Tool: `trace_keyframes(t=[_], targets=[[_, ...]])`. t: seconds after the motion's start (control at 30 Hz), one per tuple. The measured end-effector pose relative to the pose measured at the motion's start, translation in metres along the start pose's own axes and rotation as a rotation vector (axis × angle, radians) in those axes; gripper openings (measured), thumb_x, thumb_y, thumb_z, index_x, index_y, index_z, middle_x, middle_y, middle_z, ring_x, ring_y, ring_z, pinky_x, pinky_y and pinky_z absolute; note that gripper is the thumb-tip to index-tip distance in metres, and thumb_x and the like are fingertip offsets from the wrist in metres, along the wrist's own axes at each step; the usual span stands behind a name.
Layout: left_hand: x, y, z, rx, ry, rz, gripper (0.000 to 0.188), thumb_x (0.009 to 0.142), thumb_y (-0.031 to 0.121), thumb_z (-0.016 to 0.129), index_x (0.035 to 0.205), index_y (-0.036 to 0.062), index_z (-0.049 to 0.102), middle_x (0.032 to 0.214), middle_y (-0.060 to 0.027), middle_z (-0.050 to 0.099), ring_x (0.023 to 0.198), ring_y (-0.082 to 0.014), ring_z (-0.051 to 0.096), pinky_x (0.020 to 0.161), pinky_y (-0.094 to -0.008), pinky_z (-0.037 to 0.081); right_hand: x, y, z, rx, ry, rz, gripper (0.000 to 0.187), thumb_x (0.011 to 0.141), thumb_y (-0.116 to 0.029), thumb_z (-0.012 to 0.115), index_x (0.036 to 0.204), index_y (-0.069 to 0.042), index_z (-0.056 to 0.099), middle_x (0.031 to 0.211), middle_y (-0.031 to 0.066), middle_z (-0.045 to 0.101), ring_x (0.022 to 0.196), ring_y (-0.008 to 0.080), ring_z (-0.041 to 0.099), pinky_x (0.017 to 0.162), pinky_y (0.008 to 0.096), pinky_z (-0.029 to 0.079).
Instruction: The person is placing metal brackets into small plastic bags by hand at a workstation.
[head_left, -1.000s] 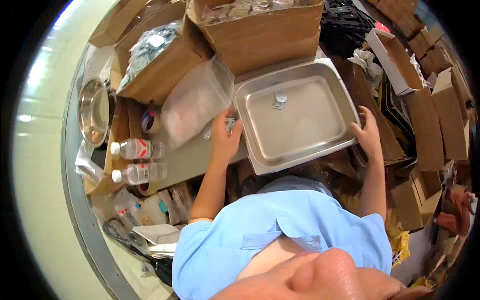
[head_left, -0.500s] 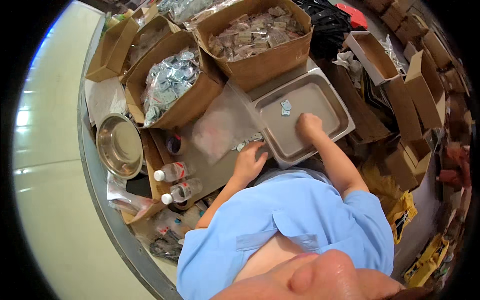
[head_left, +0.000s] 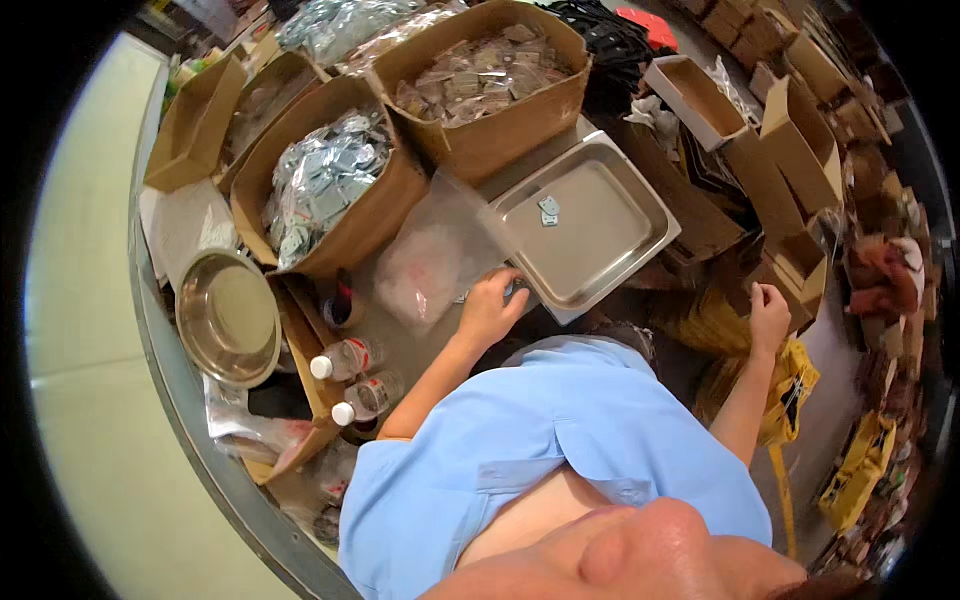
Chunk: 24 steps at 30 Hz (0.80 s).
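At the near left corner of the steel tray [head_left: 655, 235], my left hand [head_left: 488, 305] curls over small metal plates [head_left: 508, 289] on the worktop. Its fingers and thumb bend around them; its palm side is hidden. My right hand [head_left: 768, 322] is out to the right, off the tray and close to an open cardboard box [head_left: 800, 268]. Its fingers are closed, and whatever may be in them does not show. Two pale metal plates [head_left: 548, 210] lie together inside the tray. A clear plastic bag [head_left: 425, 265] spreads between the tray and the left boxes.
Cardboard boxes hold bagged silvery plates [head_left: 325, 185] and bagged brownish parts [head_left: 490, 75]. A round steel bowl [head_left: 228, 318] and two clear bottles with white caps [head_left: 347, 360] stand on the left. Yellow strapping [head_left: 790, 390] and more cartons crowd the right.
My right hand has left the tray and swung out to the right, fingers closed. My left hand has stayed by the tray corner, its fingers curling more. The view has shifted slightly.
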<state>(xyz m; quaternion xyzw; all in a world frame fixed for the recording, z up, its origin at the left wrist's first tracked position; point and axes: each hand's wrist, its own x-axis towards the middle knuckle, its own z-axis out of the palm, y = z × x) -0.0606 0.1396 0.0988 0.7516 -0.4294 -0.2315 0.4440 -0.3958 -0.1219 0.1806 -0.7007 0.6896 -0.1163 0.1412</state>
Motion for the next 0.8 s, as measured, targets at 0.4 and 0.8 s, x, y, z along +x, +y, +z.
trace_keyframes(t=[0.4,0.8], targets=[[-0.009,0.008,0.003,0.116,0.278,-0.148,0.031,0.077,0.021,0.062,0.100,0.0002,0.062,0.097,-0.0202,0.063,0.092,-0.0360,0.059,0.080,-0.0420,0.046,0.055,-0.094,0.014,0.348,-0.052,-0.762,0.022,0.086,-0.016,0.062,0.100,0.001,0.062,0.087,0.0113,0.063,0.076,0.0219,0.060,0.070,0.0329,0.048],[-0.020,0.002,0.070,0.018,0.860,-0.288,0.034,0.077,0.019,0.065,0.105,0.0002,0.061,0.102,-0.0197,0.063,0.098,-0.0346,0.059,0.084,-0.0397,0.046,0.114,-0.108,0.030,-0.002,-0.388,-1.168,0.018,0.083,-0.011,0.064,0.098,0.000,0.062,0.085,0.0117,0.062,0.072,0.0233,0.059,0.067,0.0347,0.048]])
